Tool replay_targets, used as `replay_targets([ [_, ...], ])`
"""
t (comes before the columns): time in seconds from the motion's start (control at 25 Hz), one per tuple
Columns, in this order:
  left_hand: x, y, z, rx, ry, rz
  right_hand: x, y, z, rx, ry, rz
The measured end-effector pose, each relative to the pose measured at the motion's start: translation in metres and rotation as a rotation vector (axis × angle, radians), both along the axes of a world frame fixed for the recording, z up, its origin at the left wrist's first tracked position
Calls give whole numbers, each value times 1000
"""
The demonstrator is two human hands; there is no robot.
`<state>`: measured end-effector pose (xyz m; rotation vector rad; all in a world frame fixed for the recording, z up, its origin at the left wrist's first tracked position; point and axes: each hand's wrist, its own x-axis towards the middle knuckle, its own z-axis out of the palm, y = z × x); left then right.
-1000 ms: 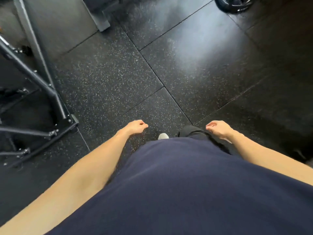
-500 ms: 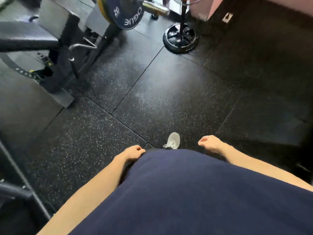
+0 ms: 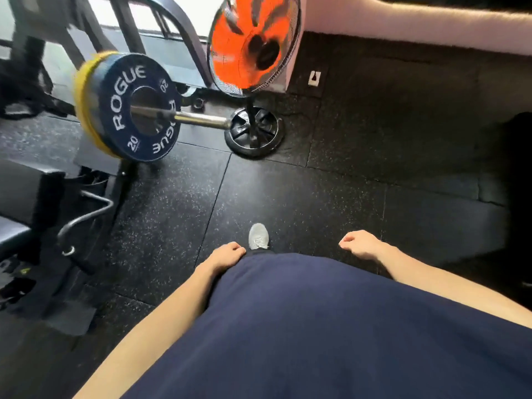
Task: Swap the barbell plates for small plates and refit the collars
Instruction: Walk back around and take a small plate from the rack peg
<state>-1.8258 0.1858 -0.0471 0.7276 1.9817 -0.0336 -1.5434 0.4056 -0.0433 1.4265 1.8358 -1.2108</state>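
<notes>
Our left hand [image 3: 227, 253] and right hand [image 3: 359, 244] both hang loosely curled at our sides, holding nothing. The blue 20 plate [image 3: 138, 108] sits on the barbell sleeve [image 3: 201, 120] up ahead to our left, a yellow plate [image 3: 83, 90] right behind it, well away from us, beside an orange fan [image 3: 253, 44].

A gym: speckled rubber floor tiles [image 3: 288, 197], a loaded barbell [image 3: 201, 119], a bench [image 3: 26, 203].
</notes>
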Motion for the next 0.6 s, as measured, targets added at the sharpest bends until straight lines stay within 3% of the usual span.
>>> replay_targets([
  [0.2,-115,113,14,-43,33,-194,-65,58,12,46,14,-202],
  [0.36,-151,199,15,-67,8,-329,-95,102,17,31,35,-302],
  [0.6,-166,329,4,-111,-31,-374,-115,208,2,11,31,-372],
])
